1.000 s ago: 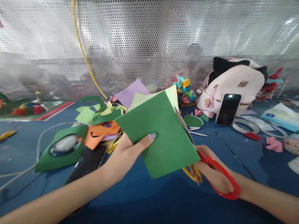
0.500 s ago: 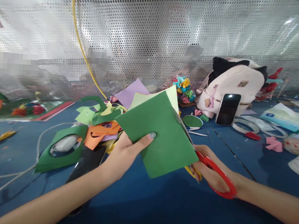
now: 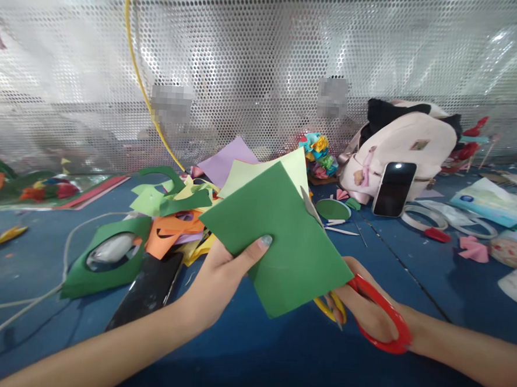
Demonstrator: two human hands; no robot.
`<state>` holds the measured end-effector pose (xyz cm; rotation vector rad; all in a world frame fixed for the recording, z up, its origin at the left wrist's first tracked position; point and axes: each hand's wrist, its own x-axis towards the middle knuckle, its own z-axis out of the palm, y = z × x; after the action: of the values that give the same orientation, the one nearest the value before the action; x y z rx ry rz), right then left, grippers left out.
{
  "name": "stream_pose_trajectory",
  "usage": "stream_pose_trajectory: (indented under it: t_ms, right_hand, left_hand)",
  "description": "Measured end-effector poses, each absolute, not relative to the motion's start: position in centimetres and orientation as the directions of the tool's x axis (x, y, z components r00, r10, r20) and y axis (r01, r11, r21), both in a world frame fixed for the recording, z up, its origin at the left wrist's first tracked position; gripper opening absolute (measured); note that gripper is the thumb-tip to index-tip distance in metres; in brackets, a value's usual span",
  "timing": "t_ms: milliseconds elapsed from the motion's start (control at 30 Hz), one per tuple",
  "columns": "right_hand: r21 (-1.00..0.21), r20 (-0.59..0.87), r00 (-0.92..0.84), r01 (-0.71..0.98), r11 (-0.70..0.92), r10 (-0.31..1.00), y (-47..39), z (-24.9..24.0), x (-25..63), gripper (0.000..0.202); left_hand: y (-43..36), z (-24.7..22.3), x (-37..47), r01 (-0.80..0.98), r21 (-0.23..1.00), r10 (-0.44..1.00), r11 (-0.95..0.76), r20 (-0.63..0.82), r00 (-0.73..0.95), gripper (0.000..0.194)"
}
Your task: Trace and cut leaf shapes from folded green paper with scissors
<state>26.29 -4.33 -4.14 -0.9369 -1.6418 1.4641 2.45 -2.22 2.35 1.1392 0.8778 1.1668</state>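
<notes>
My left hand point(image 3: 219, 273) pinches a folded green paper sheet point(image 3: 282, 241) by its lower left edge, thumb on the front face. A pale green layer shows behind its top edge. My right hand point(image 3: 365, 302) grips red and yellow-handled scissors point(image 3: 380, 312), whose blades run up behind the sheet's right edge; a blade tip shows near the top right edge. Both hands hover above the blue table point(image 3: 252, 356).
A pile of coloured paper scraps point(image 3: 174, 211) lies left of centre beside a black phone point(image 3: 147, 289) and a white cable. A pink bag point(image 3: 401, 149) with a phone point(image 3: 394, 189) leaning on it stands at the back right. A perforated metal screen point(image 3: 266, 71) closes the far side.
The green sheet has turned slightly and dropped a little. My right hand with the scissors has shifted a little lower along the sheet's right edge.
</notes>
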Motion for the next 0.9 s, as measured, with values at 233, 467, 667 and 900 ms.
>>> stream_pose_trajectory:
  t_ms: [233,467,667,900]
  right_hand:
    - [-0.997,0.042,-0.460,0.033,0.065,0.887,-4.6,-3.9,26.1,0.045]
    - [-0.995,0.033,-0.467,0.071,0.075,0.884,-4.6,-4.0,26.3,0.052]
    - [-0.992,0.024,-0.451,0.103,0.079,0.892,-4.4,-3.6,26.2,0.052]
    - [-0.986,-0.025,-0.412,0.160,0.045,0.911,-3.9,-3.3,26.4,0.039]
  left_hand:
    - [-2.4,2.4,2.6,-0.241,0.970,0.977,0.013,0.038,0.209,0.060]
    - [-2.5,2.2,2.5,-0.240,0.971,0.977,0.008,0.044,0.207,0.063]
    - [-2.1,2.3,2.3,-0.241,0.971,0.973,-0.004,0.060,0.225,0.061]
    - [-1.3,2.6,1.9,-0.199,0.979,0.969,-0.054,0.099,0.226,0.060]
